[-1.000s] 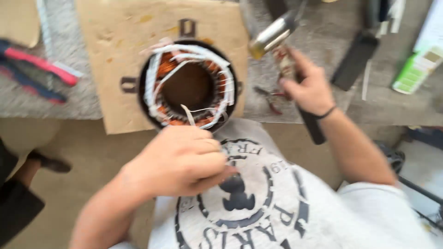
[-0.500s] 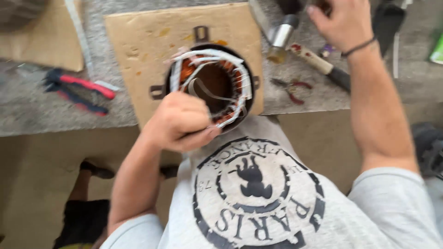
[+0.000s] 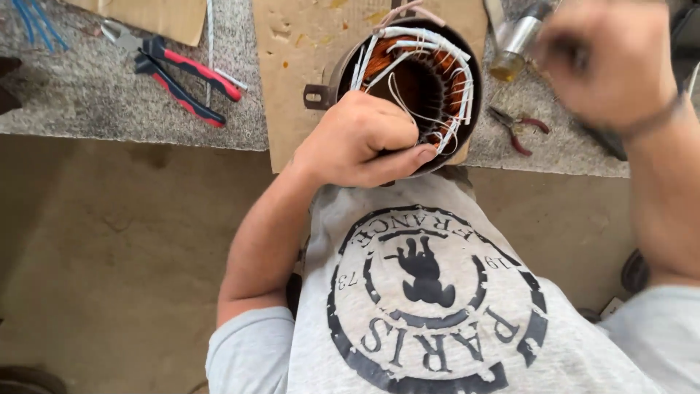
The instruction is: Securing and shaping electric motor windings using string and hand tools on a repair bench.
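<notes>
A round motor stator (image 3: 430, 66) with copper coils and white lacing lies on a cardboard sheet (image 3: 292, 66) at the bench edge. My left hand (image 3: 361, 142) is a closed fist on the stator's near rim, its thumb pressed against the white-laced winding. My right hand (image 3: 605, 66) is blurred, raised over the bench to the right of the stator, beside a shiny metal cylinder (image 3: 514, 44). Whether it holds anything cannot be made out.
Red-and-black pliers (image 3: 186, 73) lie on the grey bench top (image 3: 87, 102) to the left, with blue wires (image 3: 33, 18) in the far corner. Small red-handled pliers (image 3: 518, 128) sit right of the stator. Brown floor lies below the bench edge.
The view has moved closer to the stator. My left hand stays on the near rim. My right hand has come down from the far bench area and is blurred with motion.
</notes>
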